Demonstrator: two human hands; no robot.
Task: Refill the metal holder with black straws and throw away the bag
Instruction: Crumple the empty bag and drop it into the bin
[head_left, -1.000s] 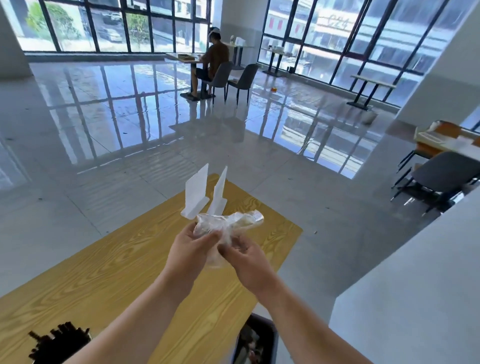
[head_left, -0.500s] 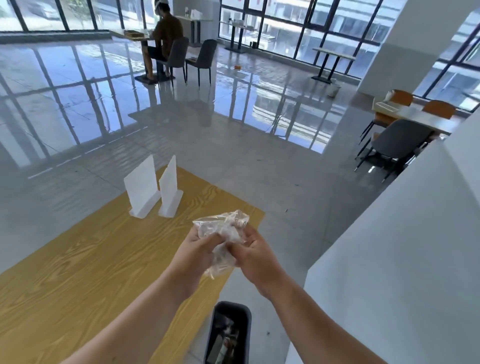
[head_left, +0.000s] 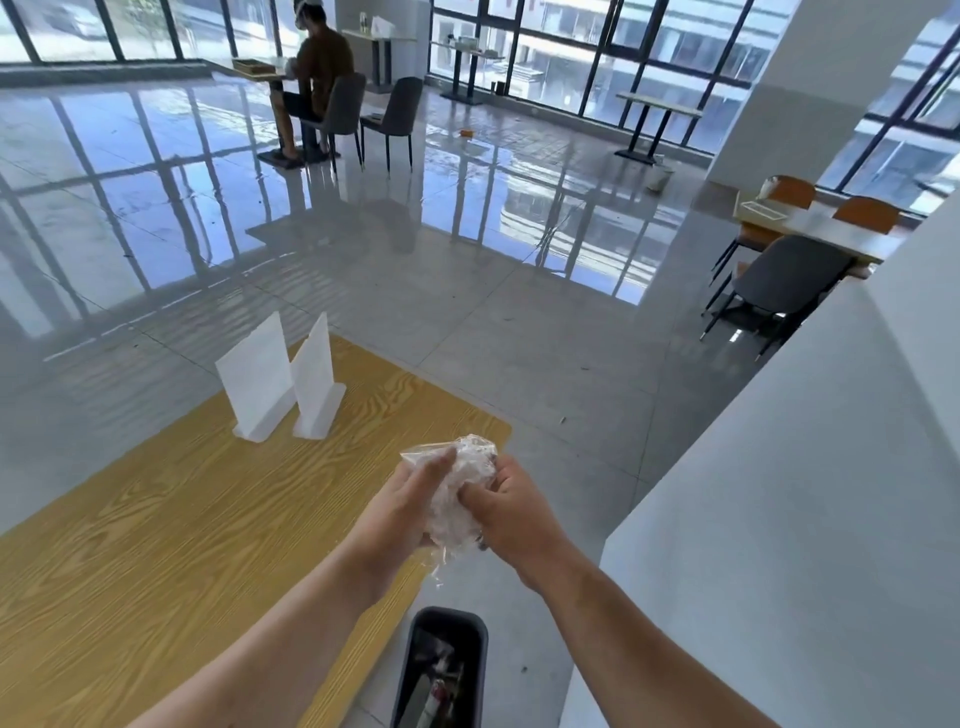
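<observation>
While the table (head_left: 130, 519) fills the left of the view with two white sign stands (head_left: 283, 382) upright near its far end, neither the holder nor any straws are in sight, so there is no telling how the refill went. On to the left hand (head_left: 410, 501), curled against the near side of the bag (head_left: 457, 493), thumb pressed into the plastic. The bag itself is a clear crumpled wad, squeezed between both palms, with a loose tail dangling from the bottom. Then the right hand (head_left: 511, 512), fingers folded tight onto the other side, so both hands are closed on the one bundle. It is held in the air past the table's right edge, above the floor, and the dark bin (head_left: 441, 670) sits lower in frame, closer to the person, already with rubbish in it. Here is the risk as I read it: thin plastic springs back open once released, so a loose ball could unfurl, drift and catch the rim or land on the floor. Dropping from this height, not yet over the opening, invites a miss. That hanging tail could also cling to a finger and drag the wad sideways on release.
</observation>
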